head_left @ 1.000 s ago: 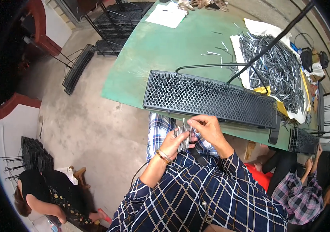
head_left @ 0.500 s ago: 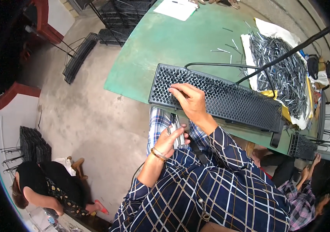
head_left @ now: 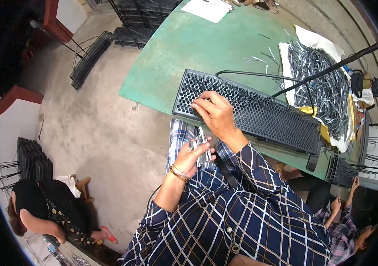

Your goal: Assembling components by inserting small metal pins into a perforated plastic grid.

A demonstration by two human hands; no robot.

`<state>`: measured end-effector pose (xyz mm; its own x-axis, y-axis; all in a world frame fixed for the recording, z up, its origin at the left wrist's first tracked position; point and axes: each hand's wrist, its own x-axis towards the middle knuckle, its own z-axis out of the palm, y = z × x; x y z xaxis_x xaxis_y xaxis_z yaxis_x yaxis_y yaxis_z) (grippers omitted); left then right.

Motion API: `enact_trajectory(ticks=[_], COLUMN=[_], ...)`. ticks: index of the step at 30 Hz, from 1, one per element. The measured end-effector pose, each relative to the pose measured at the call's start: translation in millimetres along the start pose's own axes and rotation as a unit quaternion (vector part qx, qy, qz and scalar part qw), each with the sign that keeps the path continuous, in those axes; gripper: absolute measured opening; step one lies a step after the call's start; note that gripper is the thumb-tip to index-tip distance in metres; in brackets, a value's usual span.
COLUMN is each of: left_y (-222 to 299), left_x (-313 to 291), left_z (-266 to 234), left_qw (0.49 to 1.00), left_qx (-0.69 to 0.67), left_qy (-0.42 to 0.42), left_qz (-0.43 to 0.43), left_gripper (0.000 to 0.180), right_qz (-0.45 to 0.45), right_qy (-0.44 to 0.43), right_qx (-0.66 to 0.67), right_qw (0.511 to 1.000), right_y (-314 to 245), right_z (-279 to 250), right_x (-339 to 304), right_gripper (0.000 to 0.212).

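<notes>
Since the first of the earlier frames, the person's right hand (head_left: 218, 116) has left the left hand's side and gone up over the tray, toward twelve o'clock; in the last half second it has barely shifted. Grey concrete floor (head_left: 78, 119) fills the area from eight to eleven o'clock of the view's middle. A green table (head_left: 175, 62) spreads between twelve and four. At eight o'clock a co-worker in black (head_left: 31, 206) bends over; at four another in a checked shirt (head_left: 344, 235) sits near the table's edge.

On the table's near edge, at two o'clock, lies a long black perforated tray (head_left: 282, 126) with a black wire frame (head_left: 260, 75) beyond it. Farther out at two o'clock, a heap of dark and silvery pieces (head_left: 319, 84) rests on white sheeting (head_left: 305, 34). White paper (head_left: 206, 11) lies at twelve.

The right hand is over the tray's left end, thumb and fingertips drawn close; whether anything sits between them cannot be told. At seven o'clock from it, apart, the left hand (head_left: 188, 158) is closed around a bundle of slim silvery rods (head_left: 201, 146). A beaded bracelet (head_left: 178, 174) circles its wrist.
</notes>
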<state>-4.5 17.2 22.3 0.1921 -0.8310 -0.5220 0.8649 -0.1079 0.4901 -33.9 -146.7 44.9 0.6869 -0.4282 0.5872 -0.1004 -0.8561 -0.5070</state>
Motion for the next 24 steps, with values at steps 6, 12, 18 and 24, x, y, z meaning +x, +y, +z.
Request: enact_trajectory(ticks=[6, 12, 18, 24], left_y=[3, 8, 7, -1], left_x=[3, 2, 6, 12], left_z=[-3, 8, 17, 8], left_qw=[1.000, 0.998, 0.996, 0.997], left_qx=[-0.008, 0.030, 0.070, 0.065], left_qy=[-0.006, -0.029, -0.039, -0.011], left_qz=[0.016, 0.038, 0.040, 0.040], left_gripper=[0.029, 0.024, 0.021, 0.025], right_qz=[-0.028, 0.207, 0.384, 0.370], right_qy=[-0.006, -0.172, -0.170, 0.001], right_qx=[-0.029, 0.209, 0.343, 0.350], right_qw=[0.999, 0.940, 0.840, 0.861], right_y=[-3, -10, -5, -2], right_z=[-6, -36, -47, -40], right_x=[3, -15, -16, -3], right_gripper=[0.017, 0.016, 0.019, 0.017])
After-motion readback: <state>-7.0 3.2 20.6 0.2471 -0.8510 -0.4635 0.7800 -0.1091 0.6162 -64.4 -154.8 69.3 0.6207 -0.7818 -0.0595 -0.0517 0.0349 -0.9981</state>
